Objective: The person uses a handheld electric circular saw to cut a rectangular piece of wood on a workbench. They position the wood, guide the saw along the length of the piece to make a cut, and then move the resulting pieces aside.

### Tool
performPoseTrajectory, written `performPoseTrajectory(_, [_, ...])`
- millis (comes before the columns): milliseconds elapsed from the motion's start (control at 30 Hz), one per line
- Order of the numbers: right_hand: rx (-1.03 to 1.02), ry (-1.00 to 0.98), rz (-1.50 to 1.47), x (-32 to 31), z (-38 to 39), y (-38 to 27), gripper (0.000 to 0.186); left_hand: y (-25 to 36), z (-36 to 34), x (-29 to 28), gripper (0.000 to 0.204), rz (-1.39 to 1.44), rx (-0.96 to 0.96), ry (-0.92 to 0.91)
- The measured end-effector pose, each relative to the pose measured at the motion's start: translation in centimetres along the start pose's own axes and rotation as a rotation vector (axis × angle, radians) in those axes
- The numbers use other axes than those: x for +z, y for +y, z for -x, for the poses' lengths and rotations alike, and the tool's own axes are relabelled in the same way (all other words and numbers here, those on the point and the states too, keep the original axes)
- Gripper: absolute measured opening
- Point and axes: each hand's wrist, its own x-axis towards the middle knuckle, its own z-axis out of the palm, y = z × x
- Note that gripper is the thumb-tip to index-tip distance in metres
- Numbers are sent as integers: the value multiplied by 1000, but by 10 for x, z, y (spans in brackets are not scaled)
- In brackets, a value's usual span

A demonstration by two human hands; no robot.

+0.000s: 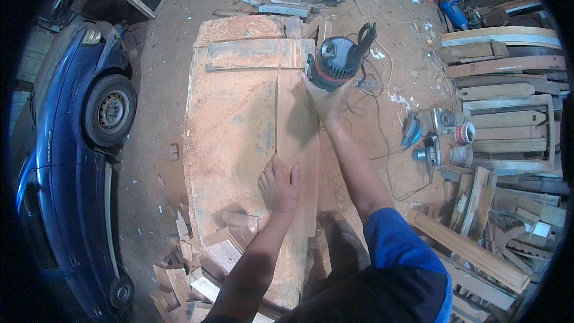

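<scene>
A wooden board (pixel 302 155) lies lengthwise along the right side of a sawdust-covered workbench (pixel 224 119). At its far end stands a dark router (pixel 336 63) with an orange-red band and a thick cord rising from its top. My right hand (pixel 329 100), arm stretched out, grips the near side of this router. The router's base and bit are hidden under its body. Nearer to me, my left hand (pixel 280 186) rests on the board's left edge, fingers extended and thumb apart, holding nothing.
Across the bench's far end lies a wooden strip (pixel 251 55). Offcuts (pixel 224 251) are heaped at the near left. A blue car (pixel 66 143) stands left. On the right are other power tools (pixel 411 128), loose cords (pixel 387 143) and stacked timber (pixel 508 113).
</scene>
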Motion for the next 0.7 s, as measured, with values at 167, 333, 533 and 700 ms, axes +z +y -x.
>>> performPoseTrajectory(167, [-27, 3, 80, 6, -11, 7, 104, 0, -2, 0, 67, -8, 5, 19])
performPoseTrajectory(333, [-147, 24, 109, 12, -18, 14, 106, -2, 1, 3, 66, 11, 17, 12])
performPoseTrajectory(533, [-17, 40, 81, 19, -39, 19, 106, 1, 2, 0, 66, 32, 25, -51])
performPoseTrajectory(700, [-148, 83, 116, -34, -23, 31, 100, 38, -4, -1, 96, -124, 22, 26])
